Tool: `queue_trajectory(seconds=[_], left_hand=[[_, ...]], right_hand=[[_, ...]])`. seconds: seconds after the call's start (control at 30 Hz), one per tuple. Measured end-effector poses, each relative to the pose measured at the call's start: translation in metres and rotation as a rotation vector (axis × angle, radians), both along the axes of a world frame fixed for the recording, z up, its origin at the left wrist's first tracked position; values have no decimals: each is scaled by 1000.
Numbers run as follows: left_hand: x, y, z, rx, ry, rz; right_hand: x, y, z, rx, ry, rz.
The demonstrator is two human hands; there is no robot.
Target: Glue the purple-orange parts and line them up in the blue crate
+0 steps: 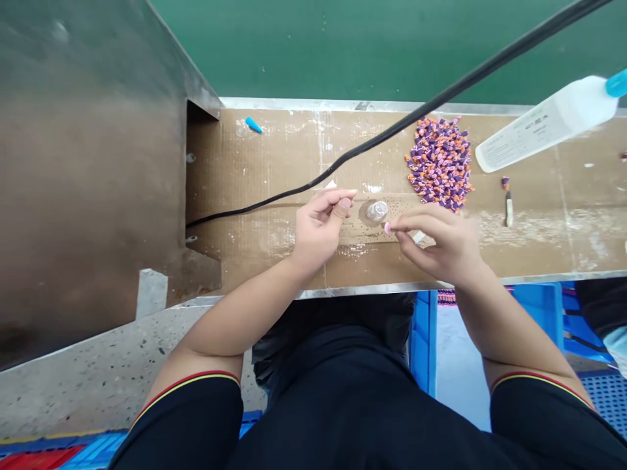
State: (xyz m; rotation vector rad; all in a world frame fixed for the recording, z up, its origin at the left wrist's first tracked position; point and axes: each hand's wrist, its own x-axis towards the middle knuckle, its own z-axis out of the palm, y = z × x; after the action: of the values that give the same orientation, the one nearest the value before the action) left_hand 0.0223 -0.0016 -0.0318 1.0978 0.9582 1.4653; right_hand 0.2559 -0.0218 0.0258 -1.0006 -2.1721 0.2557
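My right hand (438,241) pinches a small pink piece (387,228) between thumb and fingertips, just right of a small clear container (377,211) on the cardboard-covered bench. Left of that container, my left hand (321,225) is closed in a pinch above the cardboard; whatever its fingertips may hold is too small to make out. Tiny dark specks surround the container. Beyond my right hand lies a heap of small purple, orange and pink pieces (441,163).
A black cable (343,156) runs diagonally over the bench (264,241). On the left stands a large metal housing (93,163). A white bottle with a blue cap (543,124), a small brush-like tool (509,209) and a blue tip (253,125) also lie there. Blue crates (424,339) sit below.
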Motion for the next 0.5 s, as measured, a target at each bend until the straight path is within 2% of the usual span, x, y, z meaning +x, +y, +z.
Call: queue_trajectory(seconds=[0.13, 0.23, 0.3, 0.37, 0.43, 0.47, 0.5], left_hand=[[1, 2, -1, 25, 74, -13], [4, 2, 3, 147, 194, -5], [1, -3, 7, 304, 321, 20], [-12, -16, 10, 506, 462, 62], [-36, -38, 14, 695, 592, 143], [-52, -52, 16, 764, 638, 212], [-70, -65, 20, 767, 686, 254]], right_hand=[[20, -33, -20, -187, -167, 220], [20, -51, -34, -171, -322, 258], [19, -58, -38, -177, -331, 244], [20, -63, -39, -218, -255, 197], [24, -67, -40, -243, -164, 140], [25, -68, -42, -245, -132, 116], [25, -69, -44, -243, -110, 99]])
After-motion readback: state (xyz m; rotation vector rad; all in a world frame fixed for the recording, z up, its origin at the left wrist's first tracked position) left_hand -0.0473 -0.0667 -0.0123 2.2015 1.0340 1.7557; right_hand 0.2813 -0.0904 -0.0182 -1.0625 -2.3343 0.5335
